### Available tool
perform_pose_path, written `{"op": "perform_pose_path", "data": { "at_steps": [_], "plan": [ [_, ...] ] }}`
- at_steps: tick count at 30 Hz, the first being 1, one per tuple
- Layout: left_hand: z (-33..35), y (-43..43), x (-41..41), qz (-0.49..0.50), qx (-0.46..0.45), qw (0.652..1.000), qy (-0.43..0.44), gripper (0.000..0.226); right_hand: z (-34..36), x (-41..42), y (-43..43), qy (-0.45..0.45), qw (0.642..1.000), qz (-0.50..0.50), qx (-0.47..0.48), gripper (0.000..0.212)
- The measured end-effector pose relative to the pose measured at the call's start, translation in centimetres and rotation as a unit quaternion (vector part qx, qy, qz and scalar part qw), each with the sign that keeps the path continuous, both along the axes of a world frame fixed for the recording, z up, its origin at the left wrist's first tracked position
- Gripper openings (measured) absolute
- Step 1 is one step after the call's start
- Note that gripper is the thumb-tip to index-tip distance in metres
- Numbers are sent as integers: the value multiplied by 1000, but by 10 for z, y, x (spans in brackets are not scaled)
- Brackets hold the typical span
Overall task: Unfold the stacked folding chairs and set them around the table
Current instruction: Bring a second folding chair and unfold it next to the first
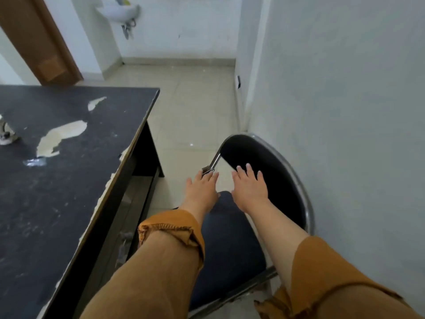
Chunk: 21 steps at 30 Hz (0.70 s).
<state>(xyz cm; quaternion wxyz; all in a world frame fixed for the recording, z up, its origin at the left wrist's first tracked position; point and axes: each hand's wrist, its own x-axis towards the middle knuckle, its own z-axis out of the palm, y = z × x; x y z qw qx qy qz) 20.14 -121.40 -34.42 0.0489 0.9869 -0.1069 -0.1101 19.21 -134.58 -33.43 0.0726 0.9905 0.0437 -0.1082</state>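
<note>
A folding chair with a dark padded backrest [264,171], a dark blue seat [230,245] and a chrome tube frame [305,199] stands unfolded between the table and the right wall. My left hand [201,189] reaches out with straight fingers, its fingertips at the chrome bracket [210,168] on the frame's left side. My right hand [250,186] lies flat with spread fingers against the backrest. Both hands hold nothing. The black table [76,180] with a worn, peeling top stands just left of the chair.
The white wall [345,111] runs close behind the chair on the right. Tiled floor [184,107] stretches ahead to a far wall with a small sink [118,10]. A wooden door [39,40] stands at the upper left. A small object [7,132] sits on the table's left edge.
</note>
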Motion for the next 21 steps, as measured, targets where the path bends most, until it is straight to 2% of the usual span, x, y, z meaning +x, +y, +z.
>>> {"op": "perform_pose_path", "data": {
  "at_steps": [3,7,10,13,16,18,21],
  "plan": [
    [32,-41,11,-33,-6,999,-17,72,31,2,-37,-38,999,-17,-21,67],
    [48,-88,18,-68,-19,997,-10,81,47,2,-78,-57,997,-52,9,72],
    [48,-108,23,-84,-18,996,-7,83,38,-2,-98,-30,994,-88,64,76],
    [44,-118,30,-125,-2,992,-15,87,22,-8,-106,2,977,-129,168,87],
    [36,-125,35,-164,10,986,10,89,7,-9,-106,-46,958,-141,244,86],
    [28,-127,37,-166,2,986,28,92,1,-8,-106,-86,950,-145,262,81],
    [17,-122,39,-180,9,984,10,96,-3,-5,-103,-106,953,-150,242,81]
  ]
}}
